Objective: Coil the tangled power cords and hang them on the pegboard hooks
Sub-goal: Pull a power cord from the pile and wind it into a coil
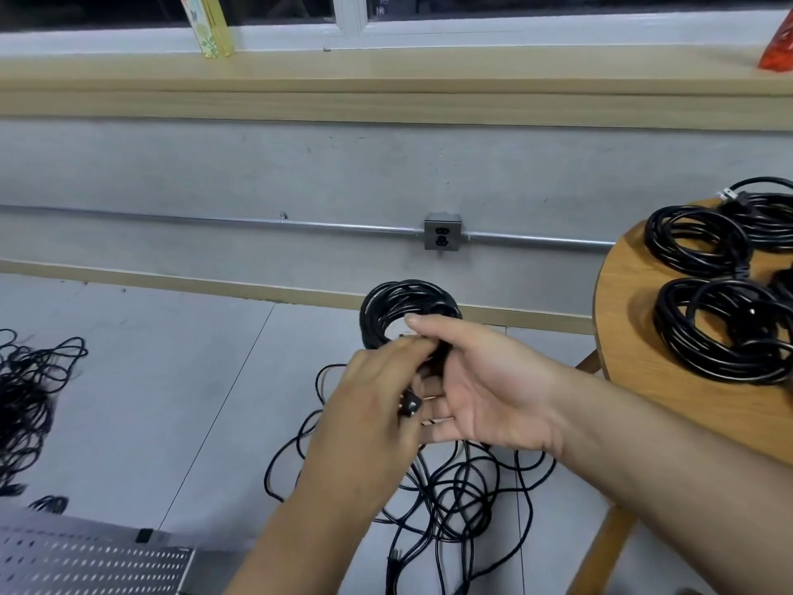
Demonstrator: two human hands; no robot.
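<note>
A black coiled cord (403, 304) is held up in the middle of the head view. My right hand (485, 388) grips its lower edge, thumb over the strands. My left hand (377, 405) pinches the cord beside it, with a black plug (411, 406) showing between the two palms. Loose black cord (455, 496) lies tangled on the floor below my hands. Three coiled cords (721, 332) rest on a round wooden table (631, 319) at the right. A grey pegboard (86, 560) shows at the bottom left.
Another tangle of black cords (30, 388) lies on the floor at the left edge. A grey wall with a metal conduit and a socket box (443, 231) runs behind. A wooden sill (386, 92) above carries a yellow box (210, 27) and a red bag (777, 49).
</note>
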